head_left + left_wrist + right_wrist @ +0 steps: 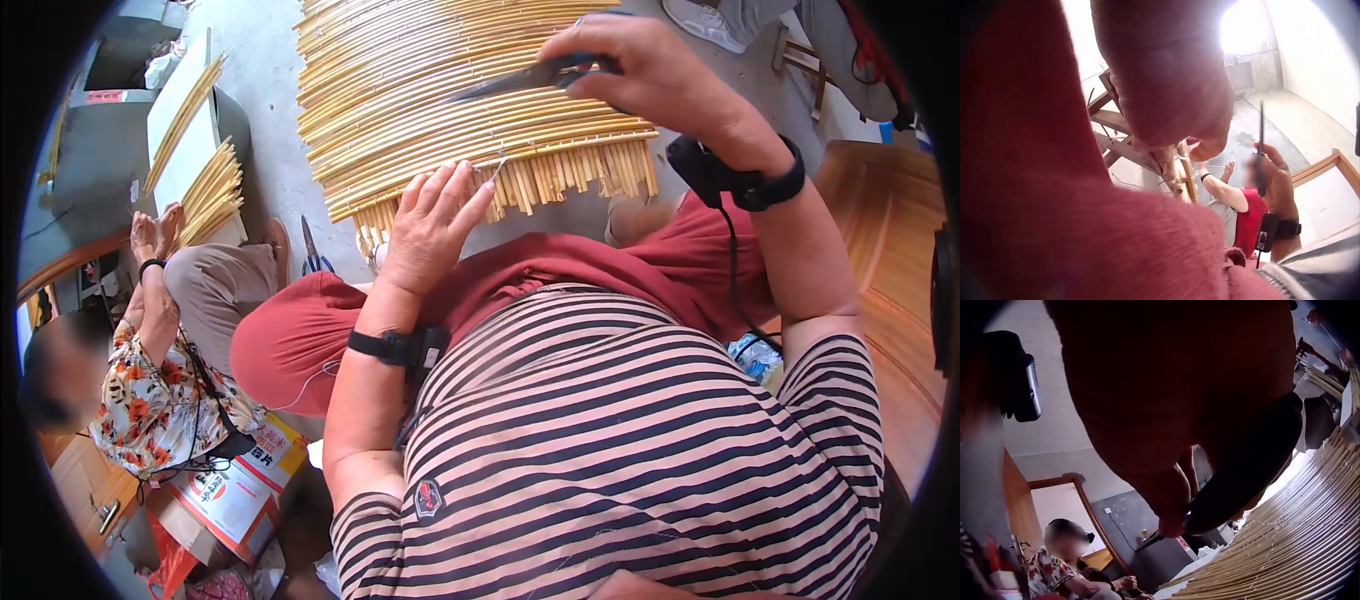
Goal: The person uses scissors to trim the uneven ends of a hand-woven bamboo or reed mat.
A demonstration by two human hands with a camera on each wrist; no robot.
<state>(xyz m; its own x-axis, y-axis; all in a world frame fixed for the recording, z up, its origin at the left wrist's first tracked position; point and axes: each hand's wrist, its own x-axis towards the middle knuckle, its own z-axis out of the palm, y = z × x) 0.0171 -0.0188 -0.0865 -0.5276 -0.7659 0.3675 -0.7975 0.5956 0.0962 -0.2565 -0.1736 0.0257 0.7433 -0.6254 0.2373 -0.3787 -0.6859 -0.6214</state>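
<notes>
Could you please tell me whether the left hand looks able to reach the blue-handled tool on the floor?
Probably yes: the left hand rests at the near edge of the stick mat, and nothing lies over the tool, though it sits close beside the red-trousered knee.

The right hand [662,72] holds scissors [535,78] (above a stick mat [400,115]).

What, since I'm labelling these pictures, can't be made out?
Stick mat: far edge cut off by the head view's top.
Scissors: handles partly hidden in the head view by the right hand.
Floral-shirted person: face blurred, head and right wrist views.
Left wrist view, left side: blocked by red trousers.
</notes>
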